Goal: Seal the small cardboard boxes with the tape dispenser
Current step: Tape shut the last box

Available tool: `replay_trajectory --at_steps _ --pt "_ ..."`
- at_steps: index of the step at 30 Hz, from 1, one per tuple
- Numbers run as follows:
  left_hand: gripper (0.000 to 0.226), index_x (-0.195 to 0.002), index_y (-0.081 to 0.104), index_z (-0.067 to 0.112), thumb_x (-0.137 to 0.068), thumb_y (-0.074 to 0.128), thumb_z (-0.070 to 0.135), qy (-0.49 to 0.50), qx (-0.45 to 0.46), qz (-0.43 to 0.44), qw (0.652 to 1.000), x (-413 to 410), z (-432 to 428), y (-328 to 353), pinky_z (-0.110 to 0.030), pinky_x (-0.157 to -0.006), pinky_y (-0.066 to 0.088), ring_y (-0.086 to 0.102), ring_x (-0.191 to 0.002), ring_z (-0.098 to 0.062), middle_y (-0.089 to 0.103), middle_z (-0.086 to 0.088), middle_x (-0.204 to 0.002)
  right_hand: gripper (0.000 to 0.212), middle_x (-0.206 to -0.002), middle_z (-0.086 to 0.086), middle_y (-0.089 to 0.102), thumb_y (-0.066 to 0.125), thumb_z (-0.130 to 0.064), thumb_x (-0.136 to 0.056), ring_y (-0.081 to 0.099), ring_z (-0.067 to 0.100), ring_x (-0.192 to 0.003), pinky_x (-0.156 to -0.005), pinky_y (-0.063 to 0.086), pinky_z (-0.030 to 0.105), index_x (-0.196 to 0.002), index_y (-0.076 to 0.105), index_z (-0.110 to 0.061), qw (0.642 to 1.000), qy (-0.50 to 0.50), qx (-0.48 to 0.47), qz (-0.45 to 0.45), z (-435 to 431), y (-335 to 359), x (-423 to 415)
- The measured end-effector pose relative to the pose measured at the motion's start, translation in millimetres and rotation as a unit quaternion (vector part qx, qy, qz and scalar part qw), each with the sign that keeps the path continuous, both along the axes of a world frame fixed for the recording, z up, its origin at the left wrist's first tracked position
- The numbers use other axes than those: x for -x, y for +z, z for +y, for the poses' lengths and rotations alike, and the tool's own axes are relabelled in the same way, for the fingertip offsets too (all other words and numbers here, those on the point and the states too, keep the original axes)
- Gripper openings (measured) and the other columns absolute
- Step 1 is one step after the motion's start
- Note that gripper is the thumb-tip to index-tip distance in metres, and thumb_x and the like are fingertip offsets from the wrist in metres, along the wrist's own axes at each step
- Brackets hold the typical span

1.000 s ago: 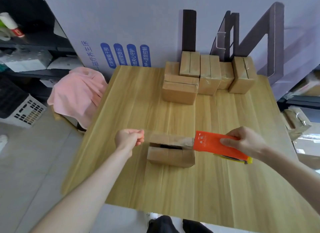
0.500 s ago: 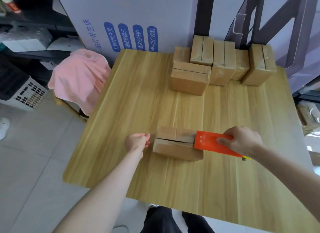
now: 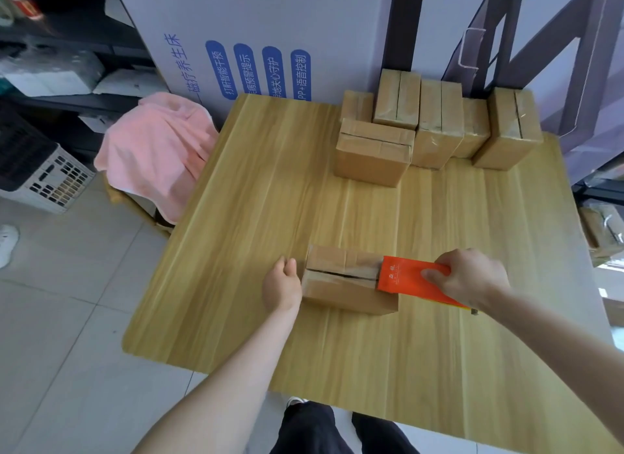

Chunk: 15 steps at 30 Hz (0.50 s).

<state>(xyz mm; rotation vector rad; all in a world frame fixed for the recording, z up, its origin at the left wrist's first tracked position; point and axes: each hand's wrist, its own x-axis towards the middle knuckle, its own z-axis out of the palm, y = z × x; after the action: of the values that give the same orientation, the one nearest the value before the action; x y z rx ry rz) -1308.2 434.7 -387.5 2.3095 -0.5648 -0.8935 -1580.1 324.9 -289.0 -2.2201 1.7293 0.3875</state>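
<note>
- The desk (image 3: 270,183) is smooth wood. A light carton can skate on it, so we judge a hard pull to the right would drag the box along instead of paying out tape.
- The stacked boxes (image 3: 435,129) sit at the far edge, well apart from the work and at little risk.
- The small cardboard box (image 3: 341,284) lies near the desk's near-middle. Its long axis runs left to right and its seam faces up. The seam shows a dark gap, so tape laid without pressing the flaps may bridge it or wrinkle.
- The tape dispenser (image 3: 405,278) rests on the box's right end with its nose pointing left. Its long axis roughly follows the seam, and its tail angles right and toward us. If that skew carries into the pull, the strip may drift off the seam.
- The right hand (image 3: 469,278) has its fingers wrapped round the dispenser.
- The left hand (image 3: 282,284) rests against the box's left end, with its fingers loosely curled and seemingly gripping nothing. If it lifts too soon, the tape end may peel.
</note>
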Motion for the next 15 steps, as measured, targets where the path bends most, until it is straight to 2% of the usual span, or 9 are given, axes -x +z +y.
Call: replay_trajectory --at_steps 2,3,4,5,7,8,9,11,15 --pt "0.045 -0.123 0.058 0.009 -0.101 0.036 0.042 -0.041 0.034 0.058 0.997 16 -3 8 -0.037 -0.094 0.043 0.055 -0.117 -0.031 0.063 -0.009 -0.119 0.033 -0.060 -0.008 0.061 0.049 -0.057 -0.087 0.051 0.007 -0.025 -0.041 0.036 0.019 -0.069 0.060 -0.031 1.000 -0.003 0.003 -0.002 1 -1 1" --pt "0.048 -0.132 0.051 0.010 -0.101 0.035 0.042 -0.073 0.013 0.068 0.995 21 -4 11 -0.037 -0.097 0.040 0.052 -0.122 -0.030 0.058 -0.009 -0.128 0.033 -0.060 -0.008 0.060 0.049 -0.056 -0.087 0.051 0.006 -0.026 -0.041 0.035 0.019 -0.069 0.060 -0.031 1.000 -0.006 0.002 -0.008 1 -2 2" --pt "0.050 -0.142 0.041 0.011 -0.101 0.034 0.039 -0.110 -0.011 0.039 0.993 24 -5 11 -0.037 -0.101 0.037 0.045 -0.129 -0.028 0.049 -0.008 -0.140 0.032 -0.060 -0.008 0.060 0.049 -0.056 -0.087 0.051 0.005 -0.026 -0.041 0.035 0.019 -0.069 0.060 -0.031 1.000 -0.009 0.000 -0.013 1 -2 2" --pt "0.049 -0.147 0.033 0.012 -0.102 0.035 0.033 -0.151 -0.009 -0.038 0.988 24 -6 12 -0.037 -0.107 0.033 0.037 -0.136 -0.026 0.041 -0.007 -0.148 0.031 -0.060 -0.009 0.060 0.050 -0.056 -0.087 0.051 0.004 -0.026 -0.041 0.035 0.019 -0.070 0.061 -0.032 1.000 -0.010 -0.001 -0.017 1 -2 3" --pt "0.047 -0.146 0.036 0.011 -0.099 0.041 0.014 -0.235 0.095 -0.200 0.946 26 -13 18 -0.036 -0.115 0.025 0.027 -0.142 -0.023 0.036 -0.005 -0.152 0.030 -0.059 -0.009 0.061 0.050 -0.055 -0.087 0.051 0.004 -0.026 -0.042 0.035 0.020 -0.071 0.061 -0.032 1.000 -0.011 -0.006 -0.024 1 -4 5" --pt "0.045 -0.142 0.042 0.010 -0.098 0.043 0.009 -0.290 0.145 -0.232 0.917 31 -22 21 -0.037 -0.116 0.025 0.029 -0.142 -0.022 0.041 -0.005 -0.149 0.030 -0.058 -0.008 0.061 0.050 -0.053 -0.087 0.052 0.005 -0.026 -0.043 0.035 0.020 -0.071 0.062 -0.031 0.999 -0.012 -0.011 -0.029 2 -5 7" --pt "0.042 -0.139 0.047 0.010 -0.098 0.043 0.010 -0.346 0.163 -0.240 0.892 38 -32 21 -0.038 -0.116 0.025 0.032 -0.140 -0.021 0.046 -0.005 -0.145 0.030 -0.058 -0.007 0.062 0.050 -0.052 -0.088 0.052 0.006 -0.026 -0.043 0.036 0.021 -0.071 0.062 -0.030 0.999 -0.012 -0.017 -0.034 3 -7 9" --pt "0.039 -0.137 0.049 0.015 -0.101 0.038 0.025 -0.418 0.123 -0.249 0.865 55 -47 19 -0.040 -0.116 0.021 0.037 -0.137 -0.020 0.051 -0.002 -0.140 0.029 -0.059 -0.007 0.062 0.051 -0.051 -0.088 0.053 0.007 -0.027 -0.044 0.038 0.022 -0.073 0.064 -0.030 0.998 -0.009 -0.023 -0.053 3 -11 13" --pt "0.039 -0.118 0.056 0.023 -0.100 0.026 0.040 -0.426 0.053 -0.348 0.833 67 -50 2 -0.040 -0.108 0.026 0.051 -0.112 -0.021 0.060 0.004 -0.115 0.025 -0.059 -0.007 0.063 0.053 -0.050 -0.088 0.057 0.008 -0.033 -0.047 0.045 0.024 -0.075 0.066 -0.032 0.994 -0.005 -0.031 -0.107 1 -20 24"
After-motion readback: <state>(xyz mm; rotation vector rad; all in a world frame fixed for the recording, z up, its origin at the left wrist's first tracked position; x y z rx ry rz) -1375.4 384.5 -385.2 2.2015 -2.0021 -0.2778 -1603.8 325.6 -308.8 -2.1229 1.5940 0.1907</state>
